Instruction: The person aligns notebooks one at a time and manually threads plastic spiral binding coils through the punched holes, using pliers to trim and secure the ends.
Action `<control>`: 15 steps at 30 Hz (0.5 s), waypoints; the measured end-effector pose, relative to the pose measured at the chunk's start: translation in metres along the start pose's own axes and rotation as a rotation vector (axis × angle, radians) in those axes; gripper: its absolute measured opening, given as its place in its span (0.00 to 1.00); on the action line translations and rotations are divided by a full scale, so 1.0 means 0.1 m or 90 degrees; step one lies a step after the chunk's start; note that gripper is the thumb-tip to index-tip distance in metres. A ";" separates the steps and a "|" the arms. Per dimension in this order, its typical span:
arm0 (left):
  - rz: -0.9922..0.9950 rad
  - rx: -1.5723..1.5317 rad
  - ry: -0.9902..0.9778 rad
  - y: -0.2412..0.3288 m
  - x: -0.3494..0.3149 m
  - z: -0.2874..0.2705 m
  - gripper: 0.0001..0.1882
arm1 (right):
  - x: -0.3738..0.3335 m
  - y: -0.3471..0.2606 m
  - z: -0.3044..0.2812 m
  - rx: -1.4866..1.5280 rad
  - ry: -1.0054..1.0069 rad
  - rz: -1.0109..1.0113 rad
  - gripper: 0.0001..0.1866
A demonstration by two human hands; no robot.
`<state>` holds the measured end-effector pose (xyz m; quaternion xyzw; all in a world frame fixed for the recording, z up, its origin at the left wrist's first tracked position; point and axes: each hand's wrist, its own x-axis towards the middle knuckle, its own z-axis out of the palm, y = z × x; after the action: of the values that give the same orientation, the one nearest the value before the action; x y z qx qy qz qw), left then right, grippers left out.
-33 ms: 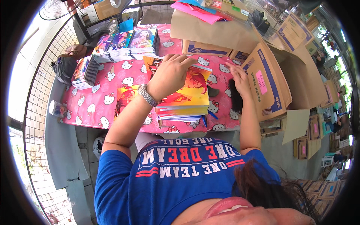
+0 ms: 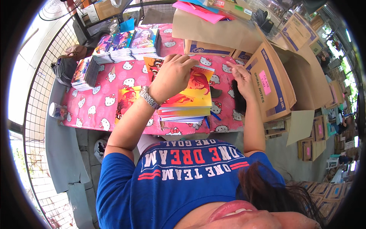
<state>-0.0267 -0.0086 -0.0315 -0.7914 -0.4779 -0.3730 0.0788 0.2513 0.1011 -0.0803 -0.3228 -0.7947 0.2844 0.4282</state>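
Note:
My left hand [image 2: 173,78], with a metal watch [image 2: 148,97] on its wrist, bends over a stack of notebooks [image 2: 185,108] with yellow and red illustrated covers. Its fingers lie together and curl toward the right; whatever their tips grip is hidden. An orange printed cover [image 2: 151,66] shows beyond that hand, partly behind it. Left of the stack lies another yellow and red cover [image 2: 127,99], half under my forearm. My right hand [image 2: 242,80] hovers between the stack and a carton, fingers loosely bent and apart, holding nothing visible. Below it sits a black bristly thing [image 2: 239,98].
Stacks of glossy notebooks [image 2: 143,44] stand at the back left, with a smaller stack [image 2: 84,74] nearer. An open carton [image 2: 272,82] borders the right side. Blue pens [image 2: 215,116] lie by the notebooks on the pink patterned tablecloth [image 2: 105,101]. A lidded jar [image 2: 58,110] stands at the left edge.
My right hand's fingers have drawn in and bent a little. The left hand stays on the stack, almost unmoved.

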 end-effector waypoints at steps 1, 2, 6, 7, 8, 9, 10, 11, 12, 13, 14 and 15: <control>-0.009 0.004 -0.003 0.03 0.01 -0.02 0.10 | -0.02 -0.23 0.02 0.013 -0.003 -0.016 0.14; -0.020 0.007 -0.006 0.07 0.01 -0.03 0.10 | -0.05 -0.42 0.04 0.025 -0.008 -0.031 0.13; -0.024 0.004 -0.001 0.13 0.05 -0.03 0.09 | -0.03 -0.68 0.16 -0.003 0.020 -0.142 0.12; -0.026 0.005 0.001 0.16 0.04 -0.03 0.09 | -0.02 -0.72 0.18 -0.026 0.038 -0.161 0.11; -0.031 0.008 0.002 0.17 0.03 -0.02 0.08 | -0.02 -0.75 0.21 -0.047 0.053 -0.180 0.11; -0.033 0.009 0.007 0.17 0.02 -0.02 0.08 | -0.02 -0.79 0.23 -0.068 0.068 -0.199 0.11; -0.035 0.011 0.012 0.17 0.02 -0.02 0.08 | -0.04 -0.83 0.23 -0.060 0.055 -0.177 0.10; -0.036 0.008 0.016 0.18 0.01 -0.01 0.08 | -0.07 -0.87 0.23 -0.055 0.042 -0.152 0.10; -0.045 0.009 0.006 0.19 0.02 -0.03 0.09 | -0.09 -0.90 0.23 -0.050 0.029 -0.127 0.10; -0.053 0.009 -0.003 0.20 0.03 -0.05 0.09 | -0.10 -0.90 0.23 -0.043 0.019 -0.126 0.10; -0.062 0.011 -0.011 0.21 0.03 -0.07 0.10 | -0.10 -0.90 0.23 -0.036 0.009 -0.125 0.10; -0.047 0.018 0.001 0.22 0.03 -0.05 0.10 | -0.11 -0.90 0.23 -0.029 -0.001 -0.125 0.11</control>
<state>-0.0107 -0.0202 -0.0211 -0.7719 -0.5117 -0.3693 0.0766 0.2117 0.0323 -0.0307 -0.2528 -0.8291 0.2230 0.4460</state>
